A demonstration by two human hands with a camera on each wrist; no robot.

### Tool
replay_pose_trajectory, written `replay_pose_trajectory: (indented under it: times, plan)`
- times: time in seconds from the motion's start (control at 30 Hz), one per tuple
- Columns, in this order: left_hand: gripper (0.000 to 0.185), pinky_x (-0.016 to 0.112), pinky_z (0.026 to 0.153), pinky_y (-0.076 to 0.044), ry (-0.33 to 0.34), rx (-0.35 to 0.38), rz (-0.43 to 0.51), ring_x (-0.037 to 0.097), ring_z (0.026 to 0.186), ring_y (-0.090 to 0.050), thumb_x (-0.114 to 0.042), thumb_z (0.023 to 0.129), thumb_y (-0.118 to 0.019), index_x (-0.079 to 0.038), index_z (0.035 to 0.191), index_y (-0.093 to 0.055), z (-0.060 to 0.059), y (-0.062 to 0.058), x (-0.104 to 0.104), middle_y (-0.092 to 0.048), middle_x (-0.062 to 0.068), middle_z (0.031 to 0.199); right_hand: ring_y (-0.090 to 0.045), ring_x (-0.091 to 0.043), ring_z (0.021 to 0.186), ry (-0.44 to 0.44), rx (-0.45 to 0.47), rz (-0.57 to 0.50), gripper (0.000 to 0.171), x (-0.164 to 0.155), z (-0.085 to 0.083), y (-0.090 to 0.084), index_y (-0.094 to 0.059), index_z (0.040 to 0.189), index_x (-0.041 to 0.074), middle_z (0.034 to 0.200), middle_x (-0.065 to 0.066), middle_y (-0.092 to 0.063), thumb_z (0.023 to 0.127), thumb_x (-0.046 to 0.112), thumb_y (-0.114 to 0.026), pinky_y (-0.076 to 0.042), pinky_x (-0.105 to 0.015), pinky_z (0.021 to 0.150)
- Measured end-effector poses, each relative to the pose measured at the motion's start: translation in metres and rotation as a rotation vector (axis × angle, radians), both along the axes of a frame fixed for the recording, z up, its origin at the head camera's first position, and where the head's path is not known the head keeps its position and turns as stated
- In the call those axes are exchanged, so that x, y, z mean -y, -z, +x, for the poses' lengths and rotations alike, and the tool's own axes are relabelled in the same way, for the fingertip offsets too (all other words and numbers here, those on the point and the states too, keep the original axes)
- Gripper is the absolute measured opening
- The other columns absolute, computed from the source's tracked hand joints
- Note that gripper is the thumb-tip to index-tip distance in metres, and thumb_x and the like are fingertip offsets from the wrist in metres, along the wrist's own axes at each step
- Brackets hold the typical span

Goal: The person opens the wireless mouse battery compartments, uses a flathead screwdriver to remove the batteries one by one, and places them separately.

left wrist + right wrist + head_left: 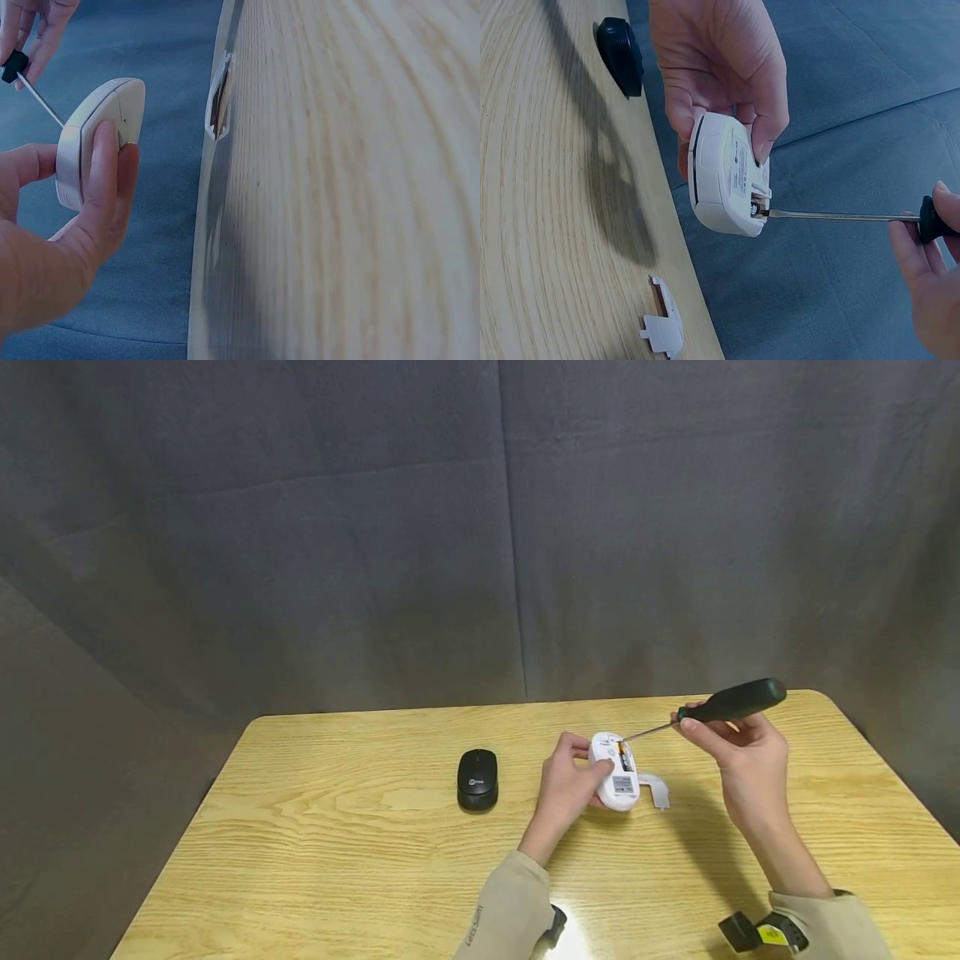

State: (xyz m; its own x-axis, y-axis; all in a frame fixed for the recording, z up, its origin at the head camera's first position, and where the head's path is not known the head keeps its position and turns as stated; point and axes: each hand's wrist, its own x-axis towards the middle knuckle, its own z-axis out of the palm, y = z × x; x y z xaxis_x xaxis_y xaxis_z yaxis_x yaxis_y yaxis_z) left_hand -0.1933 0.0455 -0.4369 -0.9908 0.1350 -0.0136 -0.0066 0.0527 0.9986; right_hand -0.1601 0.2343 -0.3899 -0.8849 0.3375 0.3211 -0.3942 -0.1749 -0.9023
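The left hand point(566, 789) grips a white mouse point(617, 770) near the table point(337, 860) middle, underside up, thumb and fingers curled round its sides. At its 4 o'clock lies a white cover point(657, 789), just beside it. The right hand point(742, 760) pinches a screwdriver point(731, 702), whose tip seems to rest in the battery slot. A black mouse point(477, 779) sits at 9 o'clock, well apart, with bare wood out to the edges.

Evenly lit from above, with soft shadows on the counter point(360, 860), blurred wood grain close up, bluish wrist views.
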Motion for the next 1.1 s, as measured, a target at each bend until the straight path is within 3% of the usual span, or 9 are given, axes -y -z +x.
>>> replay_pose_trajectory:
  times: [0.17, 0.4, 0.5, 0.67, 0.8, 1.1]
  plan:
    - [0.026, 0.037, 0.051, -0.060, -0.012, -0.003, -0.007, 0.015, 0.056, -0.065, -0.003, 0.087, -0.073, -0.001, 0.109, -0.059, 0.0004, 0.0000, 0.0000, -0.062, 0.005, 0.099, -0.077, -0.016, 0.088, -0.034, -0.032, -0.032, 0.023, 0.0017, -0.0015, 0.0011, -0.066, 0.101, -0.004, 0.094, -0.006, -0.075, 0.087, -0.022, -0.068, -0.059, -0.028, 0.083]
    - [0.026, 0.038, 0.052, -0.060, -0.011, 0.014, 0.015, 0.014, 0.056, -0.064, -0.004, 0.088, -0.071, 0.000, 0.111, -0.059, -0.0011, 0.0003, 0.0025, -0.062, 0.004, 0.097, -0.077, -0.017, 0.090, -0.072, -0.073, -0.066, 0.030, 0.0049, -0.0012, 0.0034, -0.068, 0.103, -0.005, 0.095, -0.007, -0.075, 0.084, -0.029, -0.064, -0.058, -0.029, 0.084]
    - [0.027, 0.038, 0.053, -0.060, -0.010, 0.019, 0.033, 0.015, 0.058, -0.065, -0.004, 0.088, -0.071, 0.000, 0.112, -0.059, -0.0018, -0.0003, 0.0031, -0.062, 0.005, 0.097, -0.077, -0.019, 0.089, -0.068, -0.074, -0.098, 0.030, 0.0055, -0.0018, 0.0038, -0.068, 0.100, -0.004, 0.094, -0.008, -0.076, 0.085, -0.029, -0.062, -0.058, -0.030, 0.084]
    - [0.029, 0.038, 0.054, -0.061, -0.008, 0.022, 0.039, 0.015, 0.058, -0.065, -0.004, 0.088, -0.070, 0.001, 0.114, -0.058, -0.0017, -0.0002, 0.0032, -0.061, 0.006, 0.098, -0.077, -0.021, 0.092, -0.055, -0.046, -0.132, 0.028, 0.0034, -0.0020, 0.0047, -0.067, 0.108, -0.003, 0.099, -0.010, -0.074, 0.087, -0.021, -0.068, -0.058, -0.033, 0.084]
    - [0.030, 0.035, 0.051, -0.059, -0.016, 0.015, 0.027, 0.014, 0.058, -0.063, -0.003, 0.087, -0.071, 0.000, 0.114, -0.059, -0.0003, -0.0010, 0.0029, -0.061, 0.005, 0.099, -0.077, -0.021, 0.094, -0.033, -0.032, -0.154, 0.030, 0.0026, -0.0028, 0.0055, -0.065, 0.113, -0.002, 0.104, -0.012, -0.070, 0.088, -0.019, -0.069, -0.058, -0.032, 0.084]
    - [0.030, 0.035, 0.050, -0.058, -0.032, -0.014, -0.031, 0.011, 0.057, -0.060, -0.004, 0.088, -0.071, 0.000, 0.115, -0.059, -0.0019, 0.0010, 0.0032, -0.061, 0.004, 0.099, -0.077, -0.022, 0.092, -0.016, -0.040, -0.182, 0.027, 0.0053, -0.0027, 0.0048, -0.064, 0.110, -0.005, 0.103, -0.014, -0.070, 0.088, -0.020, -0.068, -0.058, -0.033, 0.082]
